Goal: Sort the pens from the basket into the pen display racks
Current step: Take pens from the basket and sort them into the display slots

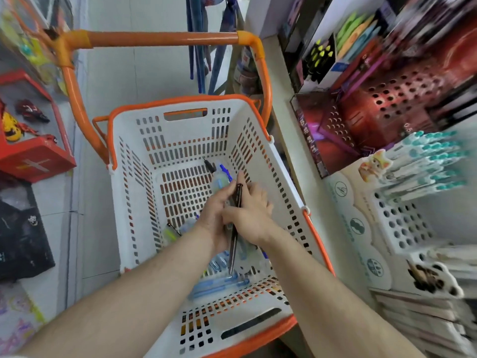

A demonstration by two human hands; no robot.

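Both hands are inside the white basket with the orange rim. My left hand holds a bundle of pale pens whose tips stick out past the fingers. My right hand pinches a dark pen that runs lengthwise between the two hands. Several blue pens lie on the basket floor near me, and a yellow-green pen lies at the left. The white pen rack with round holes stands on the right; the red rack is farther back.
An orange handle arches over the basket's far end. Shelves with toys and a red box line the left. Teal-capped pens fill the white rack's upper rows. Flat packs are stacked at the lower right. Grey floor lies beyond.
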